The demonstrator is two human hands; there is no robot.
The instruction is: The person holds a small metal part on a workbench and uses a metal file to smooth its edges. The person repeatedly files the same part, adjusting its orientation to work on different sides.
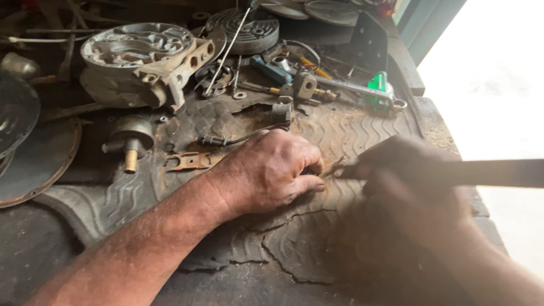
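Right hand (419,192) blurred, fingers gripping one flat file (481,173); left hand (272,170) fingers pinching small part.

Workbench (34,249) dark, grimy, covered by cracked, wave-patterned rubber mat (294,243); bright overexposed daylight enters at right beside a teal frame (430,25)

1. Bare mat (317,238) is seen in front of both hands and between the forearms; passage there is unhindered.
2. The way left is narrowed by a copper plate (190,161) and a brass-tipped fitting (131,139).
3. The far side is blocked by a cable (238,139), a metal housing (141,62), a wrench (357,89) and scattered tools.
4. The right edge of the mat is left unobstructed.
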